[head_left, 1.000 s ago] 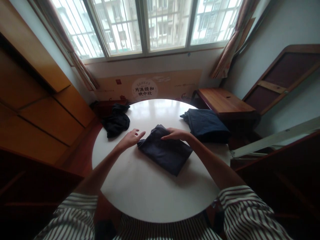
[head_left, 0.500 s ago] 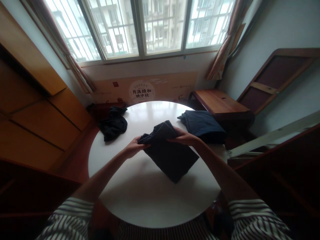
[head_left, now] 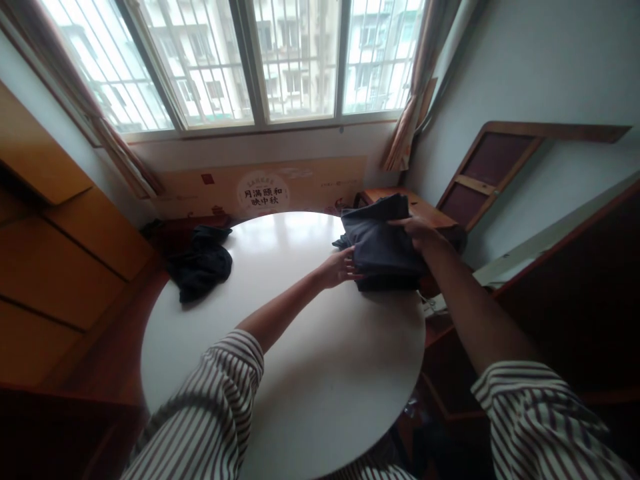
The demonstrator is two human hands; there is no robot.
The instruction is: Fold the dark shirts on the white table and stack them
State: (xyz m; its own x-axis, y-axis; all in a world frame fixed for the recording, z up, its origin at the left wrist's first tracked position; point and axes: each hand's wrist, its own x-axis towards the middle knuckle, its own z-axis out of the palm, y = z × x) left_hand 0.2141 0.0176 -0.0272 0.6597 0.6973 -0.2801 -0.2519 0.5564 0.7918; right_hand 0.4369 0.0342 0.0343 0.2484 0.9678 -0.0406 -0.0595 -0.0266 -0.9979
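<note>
A folded dark garment [head_left: 383, 243] lies over the stack of folded dark clothes [head_left: 387, 283] at the right side of the white round table [head_left: 300, 373]. My left hand [head_left: 341, 268] holds its left edge, fingers slightly apart along the cloth. With thumb and fingers closed on the upper right part, my right hand [head_left: 420, 233] grips the same garment. Most of the stack is hidden beneath it. Whether the garment fully rests on the stack, I cannot tell.
A crumpled black garment [head_left: 205, 267] lies at the table's left edge. Beyond the table on the right stands a wooden side table [head_left: 430, 208]. Orange cabinets [head_left: 75, 247] line the left, and a barred window [head_left: 295, 60] is ahead.
Both hands have carried the folded garment from the middle of the table to the right, onto or just over the stack. The view has turned somewhat to the right.
</note>
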